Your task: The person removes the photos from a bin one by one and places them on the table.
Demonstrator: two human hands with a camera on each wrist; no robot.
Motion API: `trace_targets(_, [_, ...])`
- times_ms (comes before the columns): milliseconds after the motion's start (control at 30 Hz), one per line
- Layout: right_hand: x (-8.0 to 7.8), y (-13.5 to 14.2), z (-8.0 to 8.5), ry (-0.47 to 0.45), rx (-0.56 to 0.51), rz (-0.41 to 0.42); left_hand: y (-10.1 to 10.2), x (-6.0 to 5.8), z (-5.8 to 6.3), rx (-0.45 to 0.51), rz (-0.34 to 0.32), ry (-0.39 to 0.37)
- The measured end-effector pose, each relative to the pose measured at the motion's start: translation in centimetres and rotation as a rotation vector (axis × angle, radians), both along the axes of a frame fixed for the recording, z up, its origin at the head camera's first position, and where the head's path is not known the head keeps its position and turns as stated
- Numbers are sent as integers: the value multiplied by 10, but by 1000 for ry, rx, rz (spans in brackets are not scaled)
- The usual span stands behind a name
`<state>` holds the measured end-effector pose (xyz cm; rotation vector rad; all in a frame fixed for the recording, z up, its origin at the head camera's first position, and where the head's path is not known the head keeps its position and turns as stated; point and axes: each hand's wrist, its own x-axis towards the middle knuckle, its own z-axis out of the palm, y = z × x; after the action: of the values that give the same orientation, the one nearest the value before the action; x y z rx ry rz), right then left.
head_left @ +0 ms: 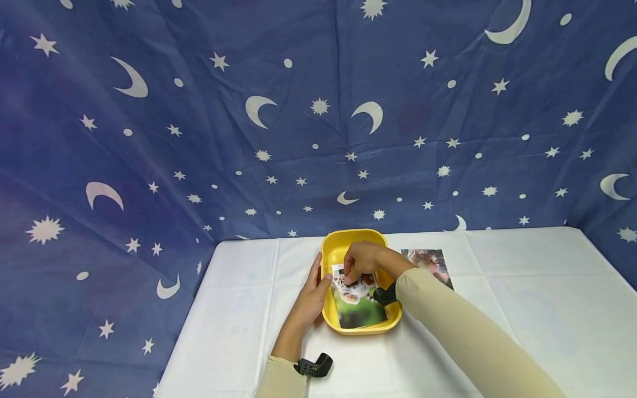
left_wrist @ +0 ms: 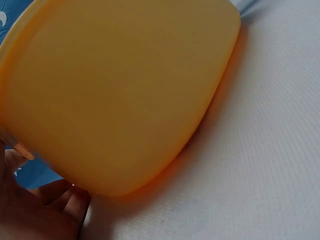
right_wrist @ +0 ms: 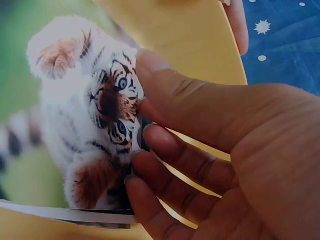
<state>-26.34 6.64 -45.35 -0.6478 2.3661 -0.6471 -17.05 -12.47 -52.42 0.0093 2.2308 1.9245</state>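
Right hand pinches the tiger photo at its far end, beside the cub's head; thumb and bent fingers gather close along that edge, a narrow grip. Photo lies picture side up within the yellow tub, over its near half. Along one side, the right wrist view shows further paper edges beneath (number of sheets: cannot tell).

Left hand grips the tub's left wall, thumb at the rim, fingers along the outside.

Outside the tub, just to its right, a second photo lies on the white cloth, partly covered by the right sleeve; pinkish subject, too obscured to name. Each wrist carries a black device, the left one plainly seen. Beyond the table edge hangs a blue cloth, patterned with pale moons, stars and dots.
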Motion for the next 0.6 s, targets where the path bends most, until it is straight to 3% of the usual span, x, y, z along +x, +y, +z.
trace_targets(167, [3, 0, 1, -11, 25, 16, 1, 0, 0, 22, -8, 3])
trace_targets(433, [6, 6, 7, -123, -111, 10, 2, 1, 1, 39, -18, 12])
trace_targets(600, [9, 12, 10, -115, -159, 48, 1, 0, 0, 44, -16, 20])
